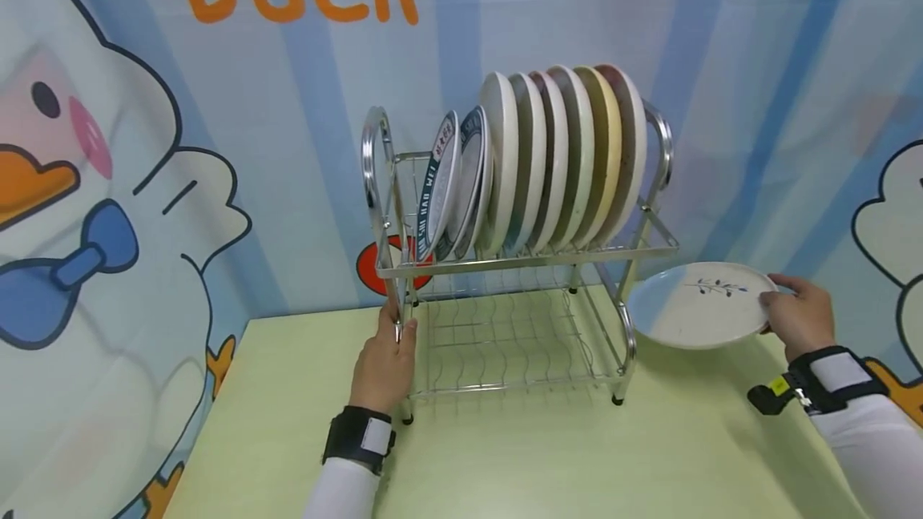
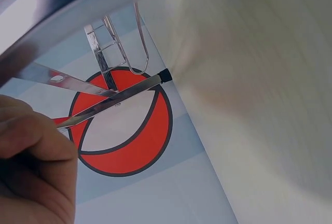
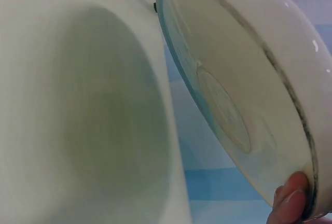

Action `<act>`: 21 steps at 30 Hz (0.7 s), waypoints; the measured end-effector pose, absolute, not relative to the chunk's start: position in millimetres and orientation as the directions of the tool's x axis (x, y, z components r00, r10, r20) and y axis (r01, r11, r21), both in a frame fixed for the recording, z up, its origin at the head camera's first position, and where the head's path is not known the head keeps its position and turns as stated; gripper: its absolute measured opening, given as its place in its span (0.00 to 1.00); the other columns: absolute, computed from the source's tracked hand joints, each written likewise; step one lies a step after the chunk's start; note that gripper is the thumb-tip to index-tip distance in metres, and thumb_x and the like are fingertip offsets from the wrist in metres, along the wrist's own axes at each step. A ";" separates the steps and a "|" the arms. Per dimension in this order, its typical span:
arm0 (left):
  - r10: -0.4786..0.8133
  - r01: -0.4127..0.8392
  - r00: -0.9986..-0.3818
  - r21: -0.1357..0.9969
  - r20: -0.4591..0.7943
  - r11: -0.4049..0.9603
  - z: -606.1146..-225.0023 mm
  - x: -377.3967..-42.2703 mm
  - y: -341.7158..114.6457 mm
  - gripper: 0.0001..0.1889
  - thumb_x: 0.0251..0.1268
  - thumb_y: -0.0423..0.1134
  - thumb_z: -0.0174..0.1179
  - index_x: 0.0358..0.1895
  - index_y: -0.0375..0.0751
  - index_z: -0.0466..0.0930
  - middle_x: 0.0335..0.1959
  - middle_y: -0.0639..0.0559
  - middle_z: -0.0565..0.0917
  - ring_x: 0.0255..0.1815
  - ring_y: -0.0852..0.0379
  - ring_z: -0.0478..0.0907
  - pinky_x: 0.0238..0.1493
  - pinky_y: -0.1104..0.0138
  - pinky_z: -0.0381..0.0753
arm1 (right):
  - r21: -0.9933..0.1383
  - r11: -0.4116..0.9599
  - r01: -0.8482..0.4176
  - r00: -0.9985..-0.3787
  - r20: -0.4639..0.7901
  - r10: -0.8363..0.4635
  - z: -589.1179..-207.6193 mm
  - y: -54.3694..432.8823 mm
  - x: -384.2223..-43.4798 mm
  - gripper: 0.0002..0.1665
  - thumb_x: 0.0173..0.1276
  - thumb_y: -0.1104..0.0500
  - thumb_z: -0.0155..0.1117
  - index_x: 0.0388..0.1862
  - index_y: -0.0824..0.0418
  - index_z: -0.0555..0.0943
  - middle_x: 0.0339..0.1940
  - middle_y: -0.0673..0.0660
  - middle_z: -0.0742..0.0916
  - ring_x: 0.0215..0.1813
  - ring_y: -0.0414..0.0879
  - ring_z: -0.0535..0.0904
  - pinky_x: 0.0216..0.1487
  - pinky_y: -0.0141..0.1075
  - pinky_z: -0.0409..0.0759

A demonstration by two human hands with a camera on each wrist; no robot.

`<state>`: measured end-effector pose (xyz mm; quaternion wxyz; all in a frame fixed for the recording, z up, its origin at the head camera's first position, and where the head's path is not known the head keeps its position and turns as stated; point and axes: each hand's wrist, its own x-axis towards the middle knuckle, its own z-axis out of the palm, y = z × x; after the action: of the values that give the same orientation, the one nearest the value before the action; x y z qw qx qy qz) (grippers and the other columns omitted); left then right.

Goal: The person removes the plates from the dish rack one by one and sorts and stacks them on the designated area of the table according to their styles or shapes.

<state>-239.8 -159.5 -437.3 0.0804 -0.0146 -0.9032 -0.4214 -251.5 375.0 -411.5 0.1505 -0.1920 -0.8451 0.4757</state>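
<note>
white plate [image 1: 692, 319] with painted sprig, tilted, held above the counter [image 1: 534, 463] just right of the dish rack [image 1: 519, 262]. right hand [image 1: 799, 315]: grip pinched firmly on its right rim, fingertips showing beneath. left hand [image 1: 382, 367] curled round the rack's left upright. plate looks glazed ceramic; likely stiff, fairly heavy, slick, breakable. rim seems the best hold; dark, rough-looking ring underneath. rack of shiny metal tube and wavy wire, black feet [image 1: 617, 400]; round plates [image 1: 562, 158] on edge in its upper tier.
</note>
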 end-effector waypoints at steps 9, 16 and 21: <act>-0.038 0.091 -0.988 0.759 0.150 0.645 -437.0 -237.1 -156.2 0.32 0.85 0.53 0.43 0.79 0.37 0.54 0.22 0.48 0.70 0.21 0.53 0.71 0.21 0.63 0.65 | -0.907 0.346 0.239 -0.815 0.006 0.579 -444.6 375.1 -245.7 0.36 0.79 0.63 0.44 0.82 0.71 0.55 0.64 0.80 0.77 0.22 0.33 0.76 0.24 0.35 0.80; -0.043 0.106 -0.984 0.758 0.174 0.644 -439.0 -235.6 -157.3 0.31 0.85 0.53 0.44 0.79 0.37 0.55 0.21 0.49 0.69 0.20 0.54 0.70 0.20 0.63 0.64 | -0.903 0.327 0.280 -0.834 -0.060 0.548 -462.2 386.5 -241.6 0.36 0.80 0.62 0.41 0.83 0.72 0.51 0.70 0.80 0.70 0.24 0.31 0.75 0.28 0.35 0.83; -0.044 0.112 -0.982 0.759 0.181 0.641 -441.0 -235.5 -158.8 0.31 0.85 0.52 0.45 0.79 0.37 0.55 0.19 0.51 0.67 0.16 0.56 0.65 0.18 0.64 0.61 | -0.876 0.342 0.341 -0.855 -0.137 0.501 -474.3 399.8 -241.1 0.38 0.81 0.60 0.42 0.81 0.77 0.48 0.71 0.85 0.67 0.26 0.32 0.78 0.28 0.32 0.84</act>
<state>-235.5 -158.8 -441.0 0.0916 -0.0188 -0.9012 -0.4231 -241.1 399.8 -474.3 0.0782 -0.2579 -0.8154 0.5123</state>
